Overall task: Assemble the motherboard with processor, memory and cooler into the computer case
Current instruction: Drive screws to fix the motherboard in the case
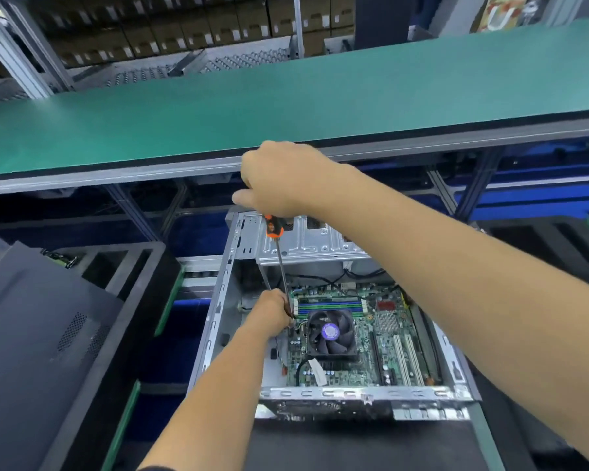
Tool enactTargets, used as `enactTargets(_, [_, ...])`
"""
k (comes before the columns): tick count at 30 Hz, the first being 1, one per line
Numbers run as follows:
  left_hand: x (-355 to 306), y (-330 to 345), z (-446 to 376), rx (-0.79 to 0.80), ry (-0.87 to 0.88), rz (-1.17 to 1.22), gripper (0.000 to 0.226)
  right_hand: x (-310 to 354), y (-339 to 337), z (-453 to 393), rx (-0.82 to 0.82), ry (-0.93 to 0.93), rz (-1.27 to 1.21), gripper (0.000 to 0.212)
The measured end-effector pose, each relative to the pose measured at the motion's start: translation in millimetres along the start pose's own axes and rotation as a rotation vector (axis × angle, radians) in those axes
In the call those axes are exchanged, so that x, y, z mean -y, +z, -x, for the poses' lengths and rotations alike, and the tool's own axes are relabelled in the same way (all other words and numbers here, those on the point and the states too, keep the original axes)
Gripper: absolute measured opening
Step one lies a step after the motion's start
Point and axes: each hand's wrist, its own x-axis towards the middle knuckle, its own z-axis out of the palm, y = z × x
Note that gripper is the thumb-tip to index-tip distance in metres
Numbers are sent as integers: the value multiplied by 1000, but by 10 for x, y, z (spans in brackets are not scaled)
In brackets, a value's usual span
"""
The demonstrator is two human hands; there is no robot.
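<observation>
Gripping screwdriver (279, 253) handle from above: right hand (279, 180). Left hand (271, 311) pinches its shaft low, at motherboard (385, 331) corner beside cooler (330, 333), board seated in case (218, 311).

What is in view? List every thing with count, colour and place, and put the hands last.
computer case: one, grey metal, open, centre, low down.
motherboard: one, green, lying inside the case.
cooler fan: one, black with a purple hub, on the motherboard.
memory slots: a row, blue and green, just beyond the fan.
screwdriver: one, orange and black handle, upright, tip at the motherboard's left edge.
shelf: one, green top, across the frame above the case.
cardboard boxes: many, brown, stacked at the far top.
dark panel: one, black, at the left.
right hand: grips the screwdriver handle.
left hand: holds the screwdriver shaft near the tip.
</observation>
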Motion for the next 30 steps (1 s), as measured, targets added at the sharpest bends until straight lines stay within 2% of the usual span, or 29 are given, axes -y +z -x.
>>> enactTargets(2, [28, 31, 0, -30, 58, -20, 30, -35, -8, -19, 83, 2, -40, 36])
enactTargets(5, [92, 75, 9, -91, 128, -16, 33, -64, -63, -38, 241, -21, -198, 14])
enactTargets(10, [99, 56, 50, -107, 146, -1, 39, -54, -35, 12, 122, -96, -175, 8])
enactTargets(15, [76, 46, 56, -67, 131, 82, 30, -48, 11, -5, 45, -71, -52, 36])
enactTargets(18, [89, 34, 76, -64, 136, 111, 35, -59, -1, 20, 19, -10, -13, 43])
enactTargets(20, [96, 34, 100, -71, 156, 92, 36, -80, -32, 19, 90, -11, -44, 35])
enactTargets(22, [78, 25, 117, -69, 160, 73, 28, -112, -79, 25, 244, -22, -183, 12])
enactTargets(24, [57, 10, 124, -58, 151, 55, 29, -123, -121, 40, 311, -35, -244, 19])
enactTargets(26, [51, 2, 130, -51, 154, 70, 28, -132, -103, 16, 232, -75, -173, 7])
enactTargets(27, [54, 3, 131, -49, 146, 96, 29, -126, -83, 6, 169, -79, -112, 8])
enactTargets(30, [54, -7, 139, -37, 88, 179, 37, -134, -15, -2, 53, 26, 18, 35])
